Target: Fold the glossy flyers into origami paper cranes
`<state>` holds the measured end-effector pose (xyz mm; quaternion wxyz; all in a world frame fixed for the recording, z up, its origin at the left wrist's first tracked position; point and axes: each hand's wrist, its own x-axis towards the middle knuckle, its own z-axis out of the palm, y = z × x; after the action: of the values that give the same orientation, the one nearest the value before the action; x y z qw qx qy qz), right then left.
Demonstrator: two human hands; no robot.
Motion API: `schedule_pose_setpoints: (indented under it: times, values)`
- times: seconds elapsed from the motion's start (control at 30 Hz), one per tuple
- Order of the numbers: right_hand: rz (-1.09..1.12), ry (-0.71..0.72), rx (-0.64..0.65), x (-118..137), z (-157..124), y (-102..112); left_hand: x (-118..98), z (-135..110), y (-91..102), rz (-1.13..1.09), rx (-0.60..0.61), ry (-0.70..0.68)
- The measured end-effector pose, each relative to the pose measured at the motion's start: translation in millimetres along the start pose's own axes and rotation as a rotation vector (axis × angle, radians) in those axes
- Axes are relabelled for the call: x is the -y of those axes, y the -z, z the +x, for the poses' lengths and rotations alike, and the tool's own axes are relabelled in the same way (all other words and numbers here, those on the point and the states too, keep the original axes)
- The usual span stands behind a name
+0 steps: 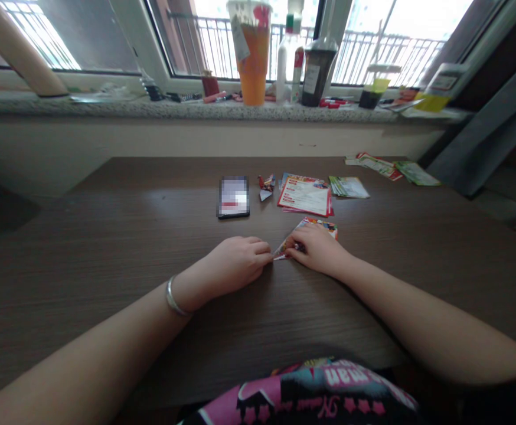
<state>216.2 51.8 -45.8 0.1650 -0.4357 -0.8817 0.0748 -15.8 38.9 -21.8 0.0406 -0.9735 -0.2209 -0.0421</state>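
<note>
Two hands sit close together at a folded printed-paper triangle (314, 228) on the tabletop (107, 248), just right of centre.

Its long axis runs from a near-left tip toward the far right. The left hand (235, 265) curls against that tip, grip unclear, while the right hand (315, 249) clamps down on the fold, nearer the paper's bulk.

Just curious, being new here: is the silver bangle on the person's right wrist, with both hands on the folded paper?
No: the head view shows the silver bangle on the left wrist. The left hand and the right hand touch the folded paper.
</note>
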Motion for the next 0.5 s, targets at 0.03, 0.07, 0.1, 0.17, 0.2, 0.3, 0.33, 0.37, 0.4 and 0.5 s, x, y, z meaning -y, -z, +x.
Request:
schedule_pose_setpoints:
  times: [0.03, 0.07, 0.1, 0.17, 0.2, 0.3, 0.33, 0.37, 0.4, 0.5]
  values:
    - [0.002, 0.003, -0.003, 0.0, -0.3, 0.2, 0.6, -0.4, 0.4, -0.002, -0.005, -0.007]
    - [0.004, 0.006, -0.005, 0.2, -0.5, 0.5, 1.2, -0.7, 0.7, -0.003, -0.008, -0.015]
    - [0.005, 0.007, -0.008, 0.4, -0.7, 0.7, 1.8, -0.8, 1.0, -0.004, -0.011, -0.021]
    - [0.003, 0.005, -0.012, 0.7, -1.0, 1.0, 2.8, -0.9, 1.8, -0.010, -0.018, -0.026]
    - [0.001, 0.004, -0.013, 0.8, -1.2, 1.0, 3.2, -1.0, 2.3, -0.016, -0.022, -0.025]
    - [-0.001, -0.002, -0.009, 0.3, -1.7, 0.7, 4.7, -1.9, 4.2, -0.040, -0.029, -0.018]
    - [0.001, -0.002, -0.007, 0.0, -1.9, 0.5, 5.3, -2.3, 4.9, -0.049, -0.029, -0.017]
    - [0.003, -0.001, -0.006, -0.2, -2.1, 0.4, 5.8, -2.8, 5.4, -0.057, -0.028, -0.016]
    - [0.006, 0.001, -0.006, -0.4, -2.3, 0.2, 6.4, -3.4, 5.8, -0.065, -0.026, -0.014]
    - [0.010, 0.009, -0.018, -0.1, -2.9, 0.4, 8.4, -5.5, 5.7, -0.100, -0.012, -0.001]
